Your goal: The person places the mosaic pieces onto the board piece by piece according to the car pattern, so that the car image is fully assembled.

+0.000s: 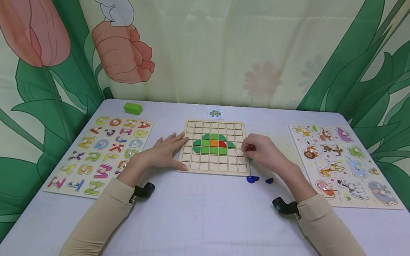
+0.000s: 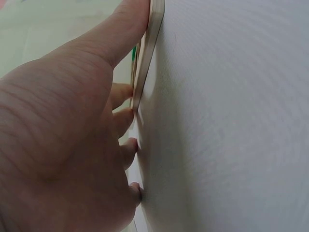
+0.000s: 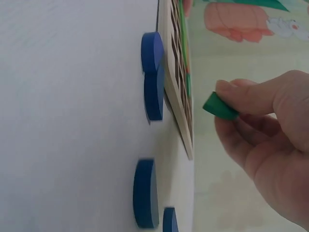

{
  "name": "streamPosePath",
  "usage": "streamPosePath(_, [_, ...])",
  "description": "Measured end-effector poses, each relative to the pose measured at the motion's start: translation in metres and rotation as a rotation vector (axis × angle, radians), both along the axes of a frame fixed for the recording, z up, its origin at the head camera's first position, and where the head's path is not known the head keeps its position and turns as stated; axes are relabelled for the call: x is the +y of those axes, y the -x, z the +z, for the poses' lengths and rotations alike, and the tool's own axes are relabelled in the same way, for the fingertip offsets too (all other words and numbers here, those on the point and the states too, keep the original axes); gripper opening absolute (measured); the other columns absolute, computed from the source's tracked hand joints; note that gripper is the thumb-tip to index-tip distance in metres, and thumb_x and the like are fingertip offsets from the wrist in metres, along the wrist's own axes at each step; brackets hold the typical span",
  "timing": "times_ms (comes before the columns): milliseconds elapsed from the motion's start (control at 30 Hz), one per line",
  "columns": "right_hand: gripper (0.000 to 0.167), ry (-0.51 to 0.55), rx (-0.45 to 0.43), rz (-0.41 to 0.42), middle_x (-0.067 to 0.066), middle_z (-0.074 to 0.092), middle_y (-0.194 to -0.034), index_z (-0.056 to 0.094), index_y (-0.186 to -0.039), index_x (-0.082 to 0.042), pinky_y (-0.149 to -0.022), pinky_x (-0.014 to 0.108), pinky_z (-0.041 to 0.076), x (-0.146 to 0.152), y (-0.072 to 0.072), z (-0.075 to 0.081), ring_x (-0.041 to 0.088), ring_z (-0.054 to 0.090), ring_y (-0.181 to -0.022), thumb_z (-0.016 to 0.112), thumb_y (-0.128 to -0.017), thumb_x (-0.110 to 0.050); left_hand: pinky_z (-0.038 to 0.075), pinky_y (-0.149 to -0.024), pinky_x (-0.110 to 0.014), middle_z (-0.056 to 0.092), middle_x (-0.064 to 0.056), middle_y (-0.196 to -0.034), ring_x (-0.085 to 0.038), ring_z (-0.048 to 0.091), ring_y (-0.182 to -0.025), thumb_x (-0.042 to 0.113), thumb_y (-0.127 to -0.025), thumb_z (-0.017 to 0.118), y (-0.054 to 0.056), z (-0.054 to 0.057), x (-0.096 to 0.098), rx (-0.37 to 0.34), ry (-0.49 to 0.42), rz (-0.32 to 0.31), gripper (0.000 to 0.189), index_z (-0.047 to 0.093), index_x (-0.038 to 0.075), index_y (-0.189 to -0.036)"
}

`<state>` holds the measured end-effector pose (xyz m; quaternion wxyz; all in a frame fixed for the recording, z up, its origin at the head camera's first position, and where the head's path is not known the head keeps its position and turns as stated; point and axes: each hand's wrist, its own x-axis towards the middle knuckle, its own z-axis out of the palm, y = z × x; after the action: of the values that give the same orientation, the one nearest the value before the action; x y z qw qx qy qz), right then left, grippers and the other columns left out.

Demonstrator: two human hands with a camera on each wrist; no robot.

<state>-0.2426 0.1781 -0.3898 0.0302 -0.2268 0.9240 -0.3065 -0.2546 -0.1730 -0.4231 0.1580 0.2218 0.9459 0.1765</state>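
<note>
A wooden grid board (image 1: 231, 166) lies in front of me. Green pieces (image 1: 213, 150) with an orange one and a red one fill cells at its middle. My left hand (image 1: 162, 152) rests along the board's left edge, fingers spread and thumb at the near corner. My right hand (image 1: 263, 152) is over the right edge of the board. Between its thumb and fingers it pinches a small green piece (image 3: 219, 106) with a curved side. Blue rounded pieces (image 1: 252, 179) lie by the near right corner, one half-round blue piece (image 1: 269, 180) apart from them.
Behind the grid board lies a small card (image 1: 215, 113) with a green figure on a grid. An alphabet puzzle board (image 1: 72, 194) is on the left, with a green block (image 1: 133, 108) beyond it. An animal puzzle board (image 1: 362, 204) lies on the right.
</note>
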Motion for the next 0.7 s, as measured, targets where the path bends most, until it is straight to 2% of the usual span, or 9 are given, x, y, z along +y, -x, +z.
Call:
streamPosePath(133, [0.009,0.057,0.074,-0.025,0.006,0.063,-0.092,0.070,-0.090,-0.005,-0.074,0.030,0.052,-0.011,0.006,-0.003,0.020,0.056,-0.084,0.071,-0.087,0.003,0.001,-0.123,-0.062,0.005,0.004,-0.170,-0.027,-0.001,-0.158,0.068,-0.076,0.072,0.000,0.000,0.000,-0.002,-0.011,0.000,0.111,0.016,0.024,-0.161])
streamPosePath(233, [0.009,0.102,0.096,-0.037,0.007,0.063,-0.092,0.070,-0.090,-0.004,-0.075,0.030,0.054,-0.020,0.012,-0.005,0.020,0.057,-0.083,0.072,-0.086,0.004,0.001,-0.123,-0.062,0.004,0.004,-0.170,-0.027,-0.001,-0.158,0.069,-0.076,0.072,-0.001,0.000,0.000,-0.009,-0.017,0.000,0.111,0.016,0.024,-0.161])
streamPosePath(467, [0.008,0.111,0.035,-0.042,0.007,0.062,-0.094,0.071,-0.091,-0.005,-0.076,0.030,0.053,-0.038,0.023,-0.011,0.021,0.056,-0.085,0.071,-0.087,0.002,0.001,-0.124,-0.062,0.004,0.004,-0.170,-0.027,-0.001,-0.158,0.069,-0.076,0.072,0.000,0.000,0.001,-0.004,-0.005,-0.004,0.111,0.016,0.025,-0.161])
streamPosePath(700, [0.009,0.012,-0.023,-0.029,0.006,0.063,-0.094,0.072,-0.096,-0.006,-0.075,0.030,0.051,-0.042,0.028,-0.011,0.022,0.055,-0.086,0.071,-0.088,-0.001,0.001,-0.123,-0.063,0.004,0.003,-0.170,-0.029,-0.001,-0.157,0.067,-0.077,0.073,-0.001,0.001,0.001,-0.002,-0.004,-0.005,0.110,0.016,0.024,-0.161])
